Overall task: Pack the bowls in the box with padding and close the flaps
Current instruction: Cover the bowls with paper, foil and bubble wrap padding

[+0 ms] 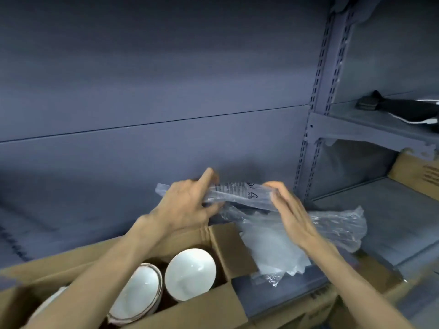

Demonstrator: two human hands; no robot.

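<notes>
The person holds a strip of clear plastic padding (240, 194) above the far end of the open cardboard box (213, 309). The left hand (187, 205) grasps one end, fingers curled round it, forefinger raised. The right hand (291, 214) has the other end, thumb against it and fingers fairly straight; motion blur obscures the exact grip. Two white bowls (190, 273) stand on edge inside the box; a third, at lower left, is mostly hidden by the left forearm. More crumpled plastic wrap (332, 229) lies on the grey shelf (392, 210) just beside the box. A dark item (403, 109) on the upper shelf is cut off at the frame edge.
</notes>
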